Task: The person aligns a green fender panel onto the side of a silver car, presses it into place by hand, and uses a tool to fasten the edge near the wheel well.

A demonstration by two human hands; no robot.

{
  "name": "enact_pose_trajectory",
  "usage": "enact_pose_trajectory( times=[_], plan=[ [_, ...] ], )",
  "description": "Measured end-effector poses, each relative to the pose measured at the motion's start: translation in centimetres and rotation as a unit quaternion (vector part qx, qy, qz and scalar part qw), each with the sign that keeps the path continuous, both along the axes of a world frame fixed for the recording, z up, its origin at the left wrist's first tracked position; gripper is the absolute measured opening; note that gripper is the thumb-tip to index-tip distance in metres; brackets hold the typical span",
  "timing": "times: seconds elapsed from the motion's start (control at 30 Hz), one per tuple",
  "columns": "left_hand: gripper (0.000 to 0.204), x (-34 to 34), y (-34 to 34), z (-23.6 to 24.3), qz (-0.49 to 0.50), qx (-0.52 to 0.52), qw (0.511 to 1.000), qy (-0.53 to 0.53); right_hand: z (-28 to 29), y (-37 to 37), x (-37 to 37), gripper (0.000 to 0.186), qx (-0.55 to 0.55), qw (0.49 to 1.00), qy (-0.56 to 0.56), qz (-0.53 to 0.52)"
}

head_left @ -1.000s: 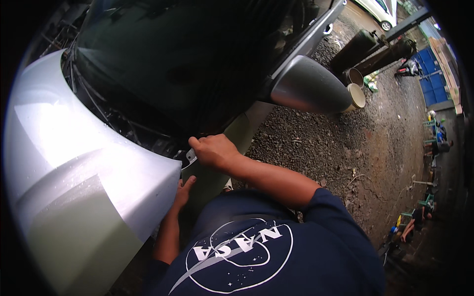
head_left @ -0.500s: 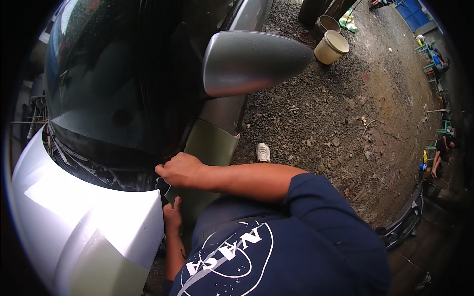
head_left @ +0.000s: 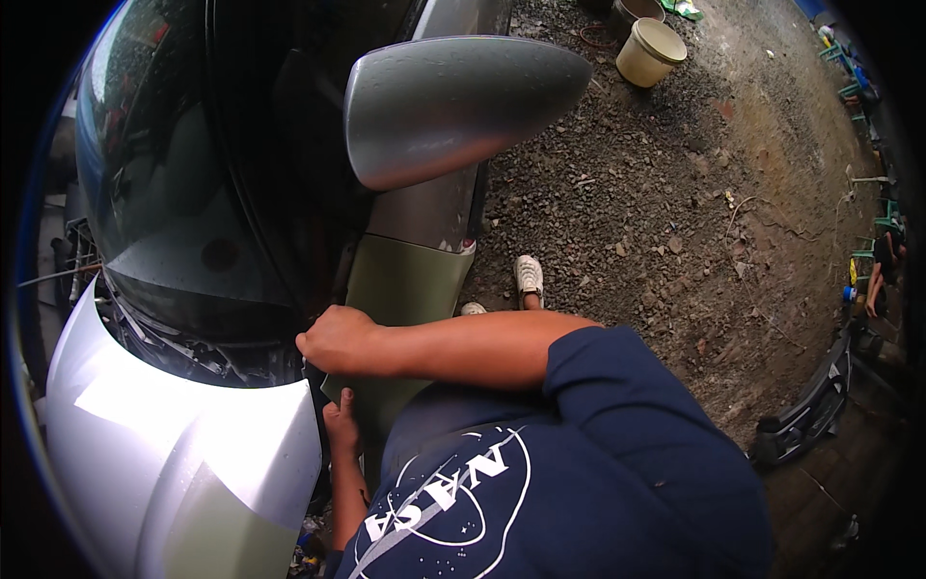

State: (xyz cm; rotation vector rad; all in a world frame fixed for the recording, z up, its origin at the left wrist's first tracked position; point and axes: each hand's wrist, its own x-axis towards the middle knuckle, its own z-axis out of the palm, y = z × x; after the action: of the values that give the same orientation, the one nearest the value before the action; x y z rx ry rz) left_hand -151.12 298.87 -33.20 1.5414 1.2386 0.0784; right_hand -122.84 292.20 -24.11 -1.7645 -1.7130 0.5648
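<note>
Olive-green sheet panel [head_left: 400,275], smooth and gently curved, lay between grey door [head_left: 424,212] and glossy silver hood [head_left: 231,425]. Right hand [head_left: 342,341] was positioned at its hood-end edge, fingers curled together, apparently for steadying; any item gripped was hidden. Left hand [head_left: 340,423], thumb raised, sat below; its remaining fingers' state could not be determined.

- I get diffuse light from above, and the hood [head_left: 246,405] burns out to white glare.
- The windshield [head_left: 159,217] carries pale reflections on its left and sinks nearly to black on its right.
- I see a dull sheen on the mirror [head_left: 453,111]; the green panel [head_left: 400,285] shows no glare.
- My left hand [head_left: 342,425] looks slightly soft.
- The fisheye bends edges; corners go black, with blue fringing at the left rim.
</note>
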Motion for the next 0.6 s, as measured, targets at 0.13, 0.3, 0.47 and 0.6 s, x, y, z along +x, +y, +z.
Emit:
enact_pose_trajectory(
  times=[0.13,0.3,0.47,0.6],
  plan=[
    [0.037,1.3,-0.7,1.1,0.017,-0.013,1.0,-0.015,0.0,-1.2,0.8,0.016,-0.008,0.999,0.05,-0.021],
    [0.039,1.2,-1.6,1.3,0.037,-0.03,0.996,-0.075,-3.5,-7.4,6.3,0.032,-0.037,0.944,0.154,-0.288],
    [0.043,0.8,-0.8,1.6,0.008,-0.057,0.997,-0.049,-7.6,-8.4,13.5,0.035,-0.002,0.934,0.137,-0.329],
    [0.04,1.2,-1.1,1.6,0.018,-0.047,0.997,-0.056,-7.9,-8.0,14.3,0.035,-0.046,0.946,0.142,-0.288]
  ],
)
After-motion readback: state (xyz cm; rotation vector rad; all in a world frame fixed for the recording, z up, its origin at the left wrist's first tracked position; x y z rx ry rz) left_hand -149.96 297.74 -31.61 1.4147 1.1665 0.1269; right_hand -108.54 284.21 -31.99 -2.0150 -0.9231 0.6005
